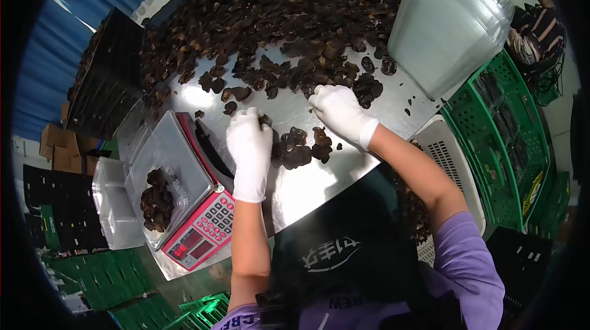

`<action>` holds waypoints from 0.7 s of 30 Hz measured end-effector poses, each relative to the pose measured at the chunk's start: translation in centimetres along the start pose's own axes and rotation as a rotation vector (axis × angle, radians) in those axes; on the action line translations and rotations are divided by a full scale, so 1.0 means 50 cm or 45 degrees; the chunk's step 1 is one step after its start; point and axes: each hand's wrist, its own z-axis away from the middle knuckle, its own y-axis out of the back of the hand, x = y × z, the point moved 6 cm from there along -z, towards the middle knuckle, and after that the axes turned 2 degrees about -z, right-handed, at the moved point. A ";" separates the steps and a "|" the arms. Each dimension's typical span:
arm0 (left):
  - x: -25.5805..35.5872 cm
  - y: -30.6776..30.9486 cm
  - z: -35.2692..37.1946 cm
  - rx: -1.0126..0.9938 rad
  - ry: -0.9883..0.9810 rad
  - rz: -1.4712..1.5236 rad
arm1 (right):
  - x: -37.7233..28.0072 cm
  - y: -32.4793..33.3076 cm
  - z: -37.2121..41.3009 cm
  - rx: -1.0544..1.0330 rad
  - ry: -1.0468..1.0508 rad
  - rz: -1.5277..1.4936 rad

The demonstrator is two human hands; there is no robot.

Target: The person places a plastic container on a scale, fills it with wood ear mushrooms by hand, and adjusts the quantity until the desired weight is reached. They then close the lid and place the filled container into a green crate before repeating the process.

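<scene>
Left hand (249, 149) in a white glove, fingers bent inward well short of straight, over the steel table (396, 93). A brown piece (265, 120) right at the thumb and forefinger; pinched or merely touched, impossible to tell.

Right hand (341, 112), likewise in a white glove, fingers bent and pointing down and inward, tips close to the table. Gap between those fingertips mostly hidden by the back of the glove; clenched, loose or grasping, impossible to tell.

Between the two sets of fingers, slightly nearer the body, a small cluster of dark fungus pieces (297, 152), just beside the left glove and apart from the right fingertips. Directly beyond the right fingers, the near edge of a large spread of more fungus (289, 29), reaching far past both hands. Just beyond the left fingers, a few stray bits (236, 93), apart from the glove.

Left of the left fingers, a red-bodied scale (212, 225), with a heap of pieces (157, 201) on its pan. Right of the right fingers and farther away, stacked clear plastic trays (452, 26); nearer the body, a white perforated basket (458, 170), and beyond it on the right, a green crate (499, 145).
</scene>
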 end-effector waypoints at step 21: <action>0.142 -0.014 0.128 -0.188 -0.339 0.225 | -0.043 0.048 0.179 0.046 -0.281 -0.457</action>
